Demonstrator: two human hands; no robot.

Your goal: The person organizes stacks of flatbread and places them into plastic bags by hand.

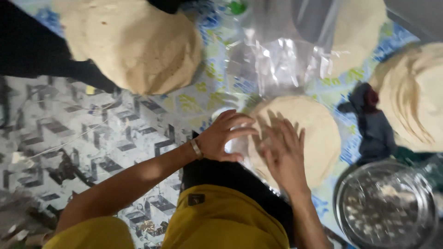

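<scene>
A stack of pale round flatbreads (pixel 318 133) lies on a blue and green flowered cloth (pixel 210 78), with clear plastic (pixel 277 64) around and behind it. My left hand (pixel 224 136), a metal bangle on its wrist, curls its fingers on the plastic at the stack's left edge. My right hand (pixel 284 154) lies flat on the stack's near side with its fingers spread. Motion blur hides what the fingertips pinch. My yellow clothes fill the bottom of the view.
A large heap of flatbreads (pixel 134 41) sits at the top left, another (pixel 415 92) at the right and one under plastic (pixel 360 32) at the top right. A dark cloth (pixel 374 124) and a round metal dish (pixel 385 205) lie at the right. Someone's dark clothing (pixel 32 46) is at the far left.
</scene>
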